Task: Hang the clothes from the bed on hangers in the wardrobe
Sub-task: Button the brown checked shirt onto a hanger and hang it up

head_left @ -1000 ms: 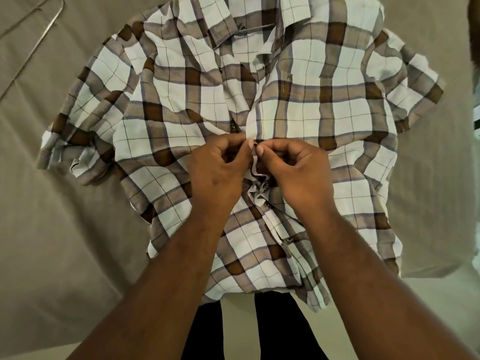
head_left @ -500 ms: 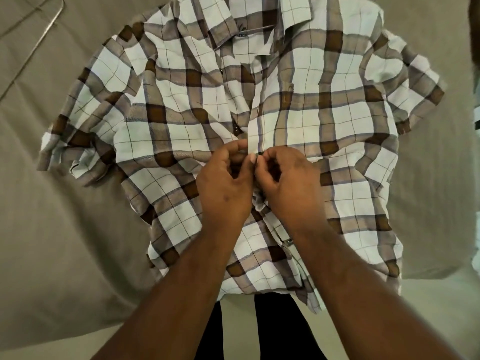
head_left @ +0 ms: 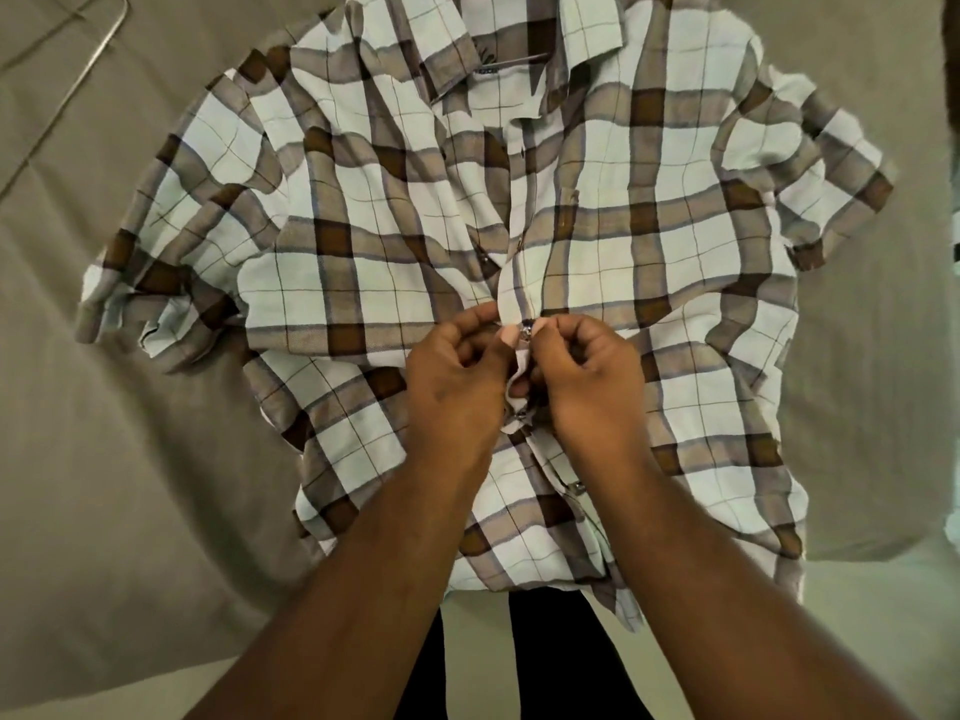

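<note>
- Two hands on one shirt: the left hand and right hand meet on the front opening of the plaid shirt, roughly halfway down.
- Grip on both sides is a tight fingertip pinch with the fingers curled in. Each hand holds its own edge of the opening, and a small shiny fastener sits right between the thumbs. Looks like it's being done up, but I can't tell if it has closed.
- The shirt lies front up on the bed, collar pointing away, hem hanging just over the near edge.
- Below the hands the front edges gape, so I'd guess those fasteners are undone. Above the hands the fronts overlap, and I can't tell if they're fastened.
- A thin wire line shows in the collar opening. Might be a hanger already inside, not sure.
- Another wire hanger lies toward the bed's far left corner, well apart from the shirt.
- Progress-wise I'd call it early. Nothing is hung, the wardrobe isn't in view, and this shirt needs finishing and carrying over.
</note>
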